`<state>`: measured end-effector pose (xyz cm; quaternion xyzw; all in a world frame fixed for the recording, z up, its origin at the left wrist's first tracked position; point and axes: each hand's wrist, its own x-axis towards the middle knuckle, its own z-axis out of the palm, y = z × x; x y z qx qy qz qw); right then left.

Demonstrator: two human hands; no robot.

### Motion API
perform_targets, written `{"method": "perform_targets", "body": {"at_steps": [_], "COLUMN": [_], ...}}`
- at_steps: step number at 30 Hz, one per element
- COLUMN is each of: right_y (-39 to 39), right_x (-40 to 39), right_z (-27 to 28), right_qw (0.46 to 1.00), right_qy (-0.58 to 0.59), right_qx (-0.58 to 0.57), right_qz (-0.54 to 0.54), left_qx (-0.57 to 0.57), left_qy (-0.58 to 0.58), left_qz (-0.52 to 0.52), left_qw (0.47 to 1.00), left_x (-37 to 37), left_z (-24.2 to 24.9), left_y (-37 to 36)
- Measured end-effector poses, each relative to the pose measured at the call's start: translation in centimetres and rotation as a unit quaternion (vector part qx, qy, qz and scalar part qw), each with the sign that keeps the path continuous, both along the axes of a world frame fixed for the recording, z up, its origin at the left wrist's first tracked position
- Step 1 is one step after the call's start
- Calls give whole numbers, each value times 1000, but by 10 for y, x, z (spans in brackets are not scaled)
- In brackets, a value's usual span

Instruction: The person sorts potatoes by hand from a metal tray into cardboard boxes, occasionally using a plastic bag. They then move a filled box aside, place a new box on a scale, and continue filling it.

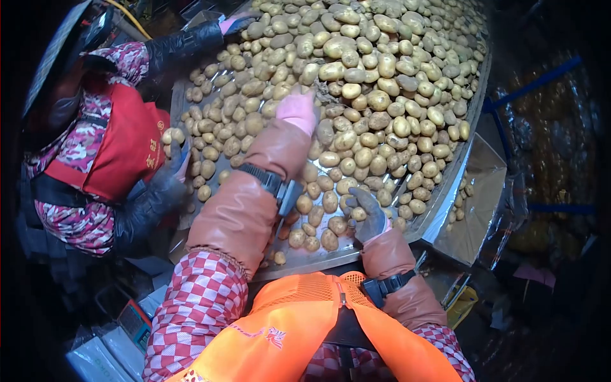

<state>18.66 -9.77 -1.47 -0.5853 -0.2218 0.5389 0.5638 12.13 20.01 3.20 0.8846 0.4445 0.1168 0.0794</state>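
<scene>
My left hand (298,109), in a pink-backed glove, reaches into the heap of potatoes (379,100) beside a dry, dark clump of plant debris (326,93). Its fingertips blend into the pile, so I cannot make out whether they grip anything. Nearer to me, my right hand (368,215) wears a grey-palmed glove. Its fingers are apart and curve over the near edge of the potatoes, with nothing visible held in them. Loose potatoes (330,240) lie between my two arms on the metal table (318,260).
At the left a co-worker in a red apron (121,137) holds potatoes (173,135) in one gloved hand; their other hand (237,24) touches the heap's far side. An open lined carton (474,197) with potatoes inside stands against the table's right edge. Blue bars (534,83) are further right.
</scene>
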Motion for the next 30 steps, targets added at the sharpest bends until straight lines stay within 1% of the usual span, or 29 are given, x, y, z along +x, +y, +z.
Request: {"method": "perform_targets", "body": {"at_steps": [1, 2, 4, 6, 8, 10, 11, 13, 14, 15, 16, 17, 19, 22, 23, 25, 26, 28, 30], "right_y": [0, -1, -2, -1, 2, 8, 11, 15, 16, 20, 25, 32, 41, 49, 50, 52, 54, 71, 87], "right_x": [4, 8, 12, 16, 16, 16, 16, 19, 20, 21, 22, 24, 25, 25, 25, 27, 27, 32, 35], "right_z": [-2, -4, -7, -7, -2, 7, 12, 7, -7, -9, -9, -10, 3, 17, 18, 14, 14, 22, 24], "right_qw": [999, 995, 997, 998, 996, 995, 995, 999, 993, 978, 993, 991, 990, 990, 990, 980, 971, 935, 893], "right_qy": [40, 81, 65, 59, 83, 97, 99, 16, -68, -151, -23, 105, 119, 111, 115, 186, 230, 346, 434], "right_qx": [-16, -32, -3, 18, 2, -4, -2, 38, 76, 114, 86, 56, 32, 17, 22, 48, 57, 75, 121], "right_qz": [-19, -38, -38, -35, -34, -23, -12, 28, 58, 88, 72, 55, 70, 79, 77, 53, 37, 3, 11], "left_qx": [-12, -24, -45, -93, -129, -160, -143, -70, -35, -78, -93, -108, -140, -136, -100, -30, -17, 11, -109], "left_qy": [55, 66, 90, 109, 143, 200, 205, 193, 187, 202, 205, 209, 194, 115, 76, -2, -31, -88, -71], "left_qz": [3, 3, 5, -31, -76, -132, -140, -143, -144, -91, -97, -103, -101, -85, -99, -128, -158, -218, -304], "left_qw": [998, 998, 995, 989, 978, 958, 958, 968, 971, 972, 969, 967, 966, 980, 987, 991, 987, 972, 944], "left_x": [7, 13, 20, 16, 12, 5, 4, 2, 2, 12, 12, 11, 3, -12, -19, -32, -37, -40, -35], "left_z": [-3, -5, -3, 12, 21, 17, 7, 16, 17, 13, 9, 7, 27, 27, 26, 23, 23, 28, 22], "left_y": [5, 9, 12, 20, 34, 48, 50, 31, 23, 27, 29, 34, 32, 26, 22, 9, -3, -29, -54]}}
